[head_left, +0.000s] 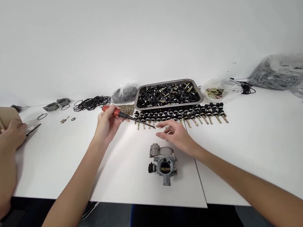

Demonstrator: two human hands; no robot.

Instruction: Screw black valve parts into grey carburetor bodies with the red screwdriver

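My left hand (108, 124) is closed round the red handle of a screwdriver (136, 119), its dark shaft pointing right. Close to the shaft's tip is my right hand (175, 135), fingers half bent and thumb apart from them, with nothing visible between them. Below the right hand a grey metal carburetor (164, 166) lies on the white table (119, 184), its round bore facing me and a black knob on its left side. Behind both hands runs a row of small black parts with brass-coloured strips (193, 115).
A metal tray (169, 106) of loose black and brass parts stands behind the row. Black rubber rings (92, 103), brass pieces (126, 109) and plastic bags (284, 72) line the wall. At left another person's hand (10, 135) holds a tan container (3, 117).
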